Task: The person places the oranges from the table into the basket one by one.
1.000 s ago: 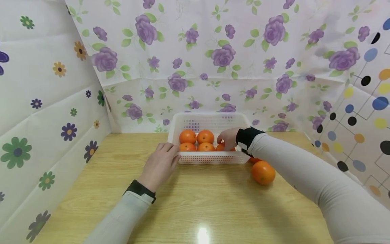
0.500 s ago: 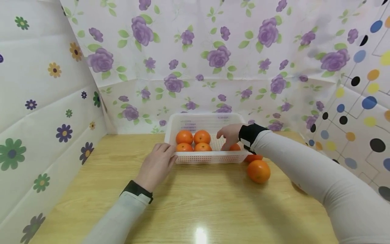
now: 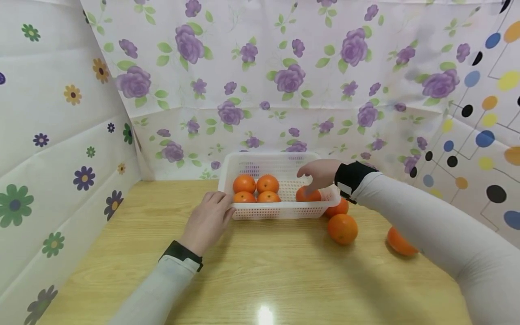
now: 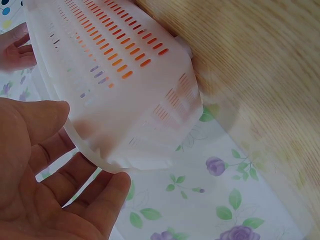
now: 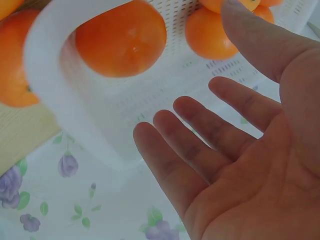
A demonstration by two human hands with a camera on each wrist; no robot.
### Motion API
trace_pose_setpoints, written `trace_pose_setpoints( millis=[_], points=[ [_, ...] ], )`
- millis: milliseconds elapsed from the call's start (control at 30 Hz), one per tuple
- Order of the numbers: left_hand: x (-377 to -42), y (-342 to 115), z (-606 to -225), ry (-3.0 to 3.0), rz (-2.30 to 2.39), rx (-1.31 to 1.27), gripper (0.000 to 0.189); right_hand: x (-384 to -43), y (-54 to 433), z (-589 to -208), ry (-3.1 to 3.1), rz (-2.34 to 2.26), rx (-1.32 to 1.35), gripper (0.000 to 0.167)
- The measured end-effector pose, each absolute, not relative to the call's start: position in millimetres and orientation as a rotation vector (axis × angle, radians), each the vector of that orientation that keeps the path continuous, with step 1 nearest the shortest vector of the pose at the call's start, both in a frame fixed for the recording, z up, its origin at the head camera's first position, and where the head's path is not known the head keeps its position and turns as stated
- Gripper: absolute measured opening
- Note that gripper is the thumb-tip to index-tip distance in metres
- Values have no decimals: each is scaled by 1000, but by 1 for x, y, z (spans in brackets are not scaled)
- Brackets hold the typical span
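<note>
A white perforated plastic basket (image 3: 280,212) stands against the back cloth with several oranges in it. At its front left corner, my left hand (image 3: 208,221) grips the rim; the left wrist view has the thumb (image 4: 47,117) on one side of the basket wall (image 4: 125,95) and the fingers round the other. My right hand (image 3: 322,173) is over the right end, above a single orange (image 3: 307,194). Seen in the right wrist view, its fingers (image 5: 200,135) are spread and relaxed, apart from that orange (image 5: 122,42). Four-fruit cluster aside, oranges (image 3: 268,184) fill the left half.
Outside the basket, one orange (image 3: 338,207) sits at its right front corner and another (image 3: 342,229) just in front. A third orange (image 3: 400,242) lies farther right, partly behind the right sleeve (image 3: 422,230). Patterned cloths (image 3: 260,122) stand behind and beside the wooden table (image 3: 243,271).
My right hand has let go of the orange at the basket's right end and lifted up and rightward. The orange now sits farther right there. My left hand stays at the rim.
</note>
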State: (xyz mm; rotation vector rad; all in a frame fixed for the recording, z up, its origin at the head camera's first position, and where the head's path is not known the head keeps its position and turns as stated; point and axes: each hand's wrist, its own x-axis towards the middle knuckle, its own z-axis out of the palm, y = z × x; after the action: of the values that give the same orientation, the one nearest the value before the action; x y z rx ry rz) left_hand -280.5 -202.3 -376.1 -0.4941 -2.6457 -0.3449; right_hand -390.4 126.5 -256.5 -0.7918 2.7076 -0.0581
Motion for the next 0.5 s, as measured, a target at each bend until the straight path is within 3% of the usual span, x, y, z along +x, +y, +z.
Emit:
trace_pose_setpoints(
  millis=[500],
  points=[
    [-282,-202,-377,-2623,-359,-509,41,-357,172,-245,2868,-53,-871,60]
  ],
)
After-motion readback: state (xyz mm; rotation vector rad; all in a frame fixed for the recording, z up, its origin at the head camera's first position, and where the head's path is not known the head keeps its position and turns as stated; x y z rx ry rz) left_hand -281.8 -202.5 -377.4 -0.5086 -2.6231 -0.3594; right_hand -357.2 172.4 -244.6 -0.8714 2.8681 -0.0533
